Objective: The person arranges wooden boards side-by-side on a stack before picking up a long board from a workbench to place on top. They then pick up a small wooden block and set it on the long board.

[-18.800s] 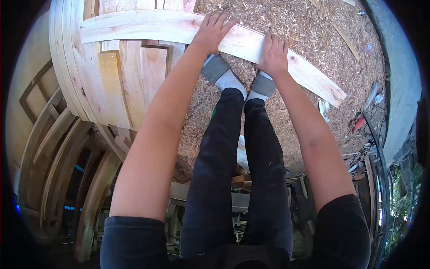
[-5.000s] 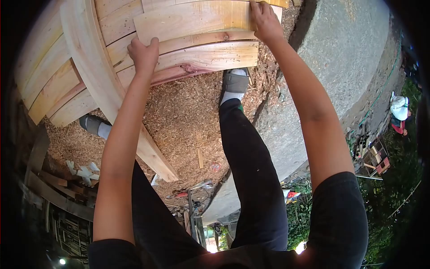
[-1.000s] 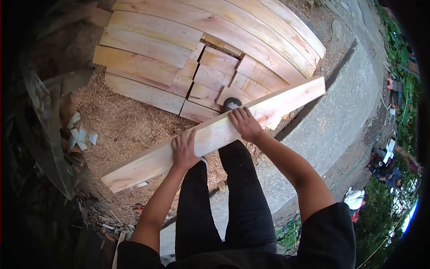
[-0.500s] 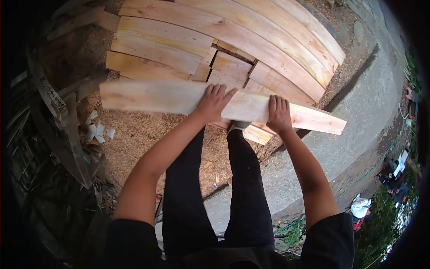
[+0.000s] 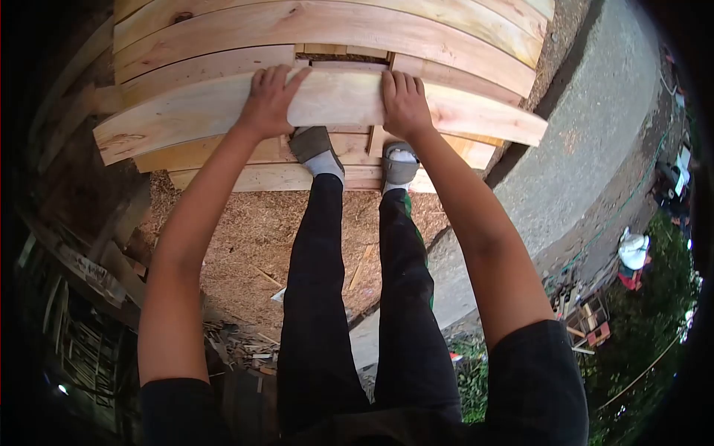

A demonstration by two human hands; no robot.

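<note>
**Both hands lying across a plank that runs left to right**

I am looking down at the long pale wooden plank (image 5: 327, 104) and taking it as my landmark. It is running crosswise to my arms, its long axis stretching from the darker knotted end on the left to the squared end on the right, bowed by the lens. My left hand (image 5: 269, 100) is pressing down left of the plank's middle, and my right hand (image 5: 404, 104) is pressing down right of the middle, so each is about equally near. On both hands the fingers (image 5: 277, 76) are lying spread and flat over the top face, tips pointing at the far edge; whether any are curling round that edge I cannot tell.

Beyond and beneath the plank, the stack of curved light timber boards (image 5: 335, 26) is lying with the same left-to-right run. My grey slippers with white socks (image 5: 316, 149) are standing on boards just nearer than the plank. Nearer still, sawdust-strewn ground (image 5: 245, 230) is showing, and a grey concrete strip (image 5: 587, 126) is passing off the plank's right end.
</note>
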